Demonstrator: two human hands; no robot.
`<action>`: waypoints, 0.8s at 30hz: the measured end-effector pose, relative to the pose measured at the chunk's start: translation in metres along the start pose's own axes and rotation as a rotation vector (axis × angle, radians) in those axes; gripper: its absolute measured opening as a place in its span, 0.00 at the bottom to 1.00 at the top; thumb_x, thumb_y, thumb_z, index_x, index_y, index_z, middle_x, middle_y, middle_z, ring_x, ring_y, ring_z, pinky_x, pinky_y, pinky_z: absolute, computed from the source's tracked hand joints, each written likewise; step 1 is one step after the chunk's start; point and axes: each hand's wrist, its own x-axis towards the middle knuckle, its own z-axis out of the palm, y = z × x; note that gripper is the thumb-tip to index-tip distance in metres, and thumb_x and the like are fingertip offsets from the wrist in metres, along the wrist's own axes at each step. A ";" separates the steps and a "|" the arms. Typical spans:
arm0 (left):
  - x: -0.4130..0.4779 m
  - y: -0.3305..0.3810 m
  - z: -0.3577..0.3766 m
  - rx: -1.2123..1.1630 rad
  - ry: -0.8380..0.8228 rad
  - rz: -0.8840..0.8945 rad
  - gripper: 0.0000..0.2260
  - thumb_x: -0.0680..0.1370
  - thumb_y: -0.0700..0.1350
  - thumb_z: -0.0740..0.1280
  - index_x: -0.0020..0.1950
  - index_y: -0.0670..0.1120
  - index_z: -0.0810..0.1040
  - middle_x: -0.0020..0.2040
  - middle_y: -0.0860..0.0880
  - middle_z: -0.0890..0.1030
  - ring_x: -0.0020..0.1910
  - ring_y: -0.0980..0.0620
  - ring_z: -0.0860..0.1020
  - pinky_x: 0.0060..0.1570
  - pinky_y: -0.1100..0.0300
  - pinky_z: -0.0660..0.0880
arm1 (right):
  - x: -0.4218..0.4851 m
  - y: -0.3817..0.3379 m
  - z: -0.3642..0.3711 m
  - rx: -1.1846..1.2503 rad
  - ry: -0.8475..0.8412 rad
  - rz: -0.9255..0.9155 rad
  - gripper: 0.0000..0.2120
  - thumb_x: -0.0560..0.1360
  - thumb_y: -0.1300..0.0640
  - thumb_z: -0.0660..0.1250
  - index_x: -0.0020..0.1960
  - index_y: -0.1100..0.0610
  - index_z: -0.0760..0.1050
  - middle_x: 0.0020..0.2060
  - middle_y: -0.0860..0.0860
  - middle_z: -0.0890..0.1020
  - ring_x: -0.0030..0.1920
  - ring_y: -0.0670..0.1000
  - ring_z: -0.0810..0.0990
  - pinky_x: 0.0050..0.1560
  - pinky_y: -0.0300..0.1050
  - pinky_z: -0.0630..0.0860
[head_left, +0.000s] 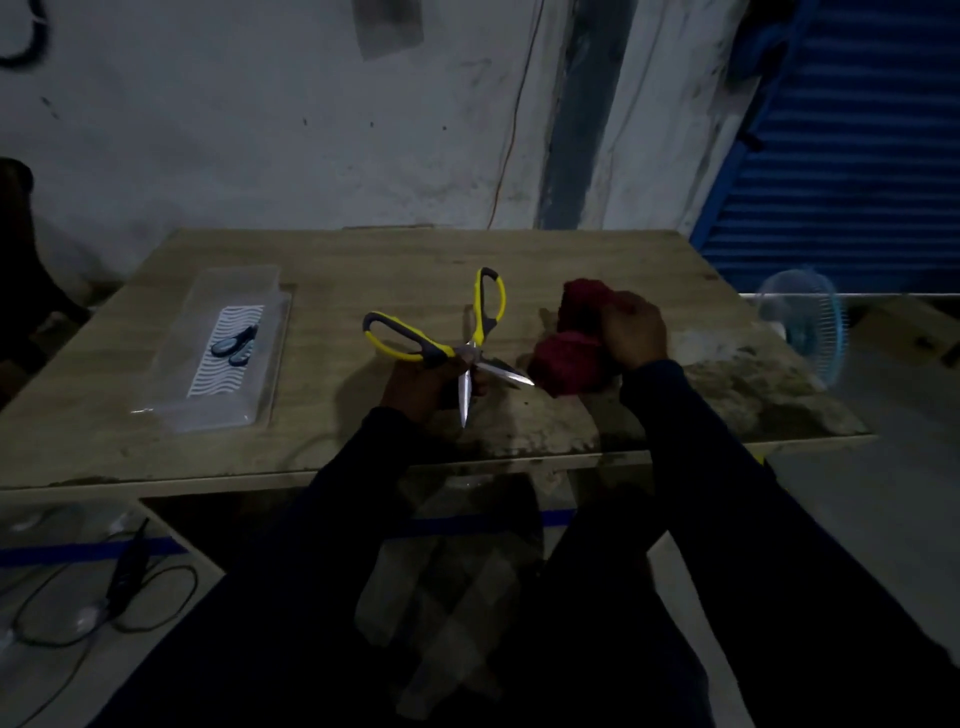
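A dim room with a stained, whitewashed wall (270, 135) fills the upper frame, and one blue roller shutter (852, 145) stands at the upper right. Below them, one wooden worktop (363, 260) spans the middle of the frame, its right part scuffed pale. Two dark sleeves rise from the bottom edge to it.

At the left of the worktop lies one clear plastic pack (218, 384) on a wave-printed card. It holds a small blue-handled tool, seemingly scissors, though it is too dim to be sure. At the right edge of the frame one pale blue fan (802, 327) stands just beyond the worktop. On the floor at the lower left runs one black cable (124, 571) beside a strip of blue tape.

One bunched red cloth (569, 364) sits right of centre on the worktop. The right hand (634, 332) grips it, fingers curled over its far side.

One pair of yellow-and-grey scissors (470, 356) is at the centre of the frame, spread wide into a cross. One blade points straight down the frame and the other points right and slightly down, its tip just beside the cloth. One handle loop stands upward and the other reaches to the upper left. The left hand (421, 384) holds the pair below the pivot, fingers clamped round the base of the left handle.
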 end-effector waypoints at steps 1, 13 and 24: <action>0.003 -0.003 0.004 -0.008 -0.007 -0.006 0.06 0.77 0.40 0.71 0.46 0.36 0.83 0.35 0.42 0.84 0.34 0.44 0.84 0.40 0.52 0.82 | 0.001 0.003 -0.002 -0.204 -0.063 0.002 0.19 0.77 0.51 0.63 0.66 0.55 0.75 0.64 0.60 0.76 0.63 0.62 0.75 0.63 0.51 0.72; 0.023 -0.024 0.039 -0.136 -0.040 -0.055 0.06 0.75 0.38 0.74 0.45 0.35 0.83 0.36 0.40 0.84 0.35 0.42 0.83 0.45 0.47 0.78 | 0.007 0.070 -0.013 -0.930 -0.248 -0.532 0.25 0.71 0.41 0.61 0.68 0.40 0.69 0.70 0.46 0.72 0.62 0.59 0.76 0.57 0.54 0.76; 0.022 -0.048 0.046 -0.034 -0.033 -0.002 0.07 0.75 0.40 0.74 0.46 0.36 0.83 0.41 0.41 0.85 0.41 0.42 0.84 0.46 0.49 0.82 | 0.043 0.101 -0.089 -0.975 0.024 -0.214 0.21 0.73 0.35 0.58 0.62 0.44 0.70 0.62 0.52 0.73 0.60 0.61 0.73 0.63 0.63 0.68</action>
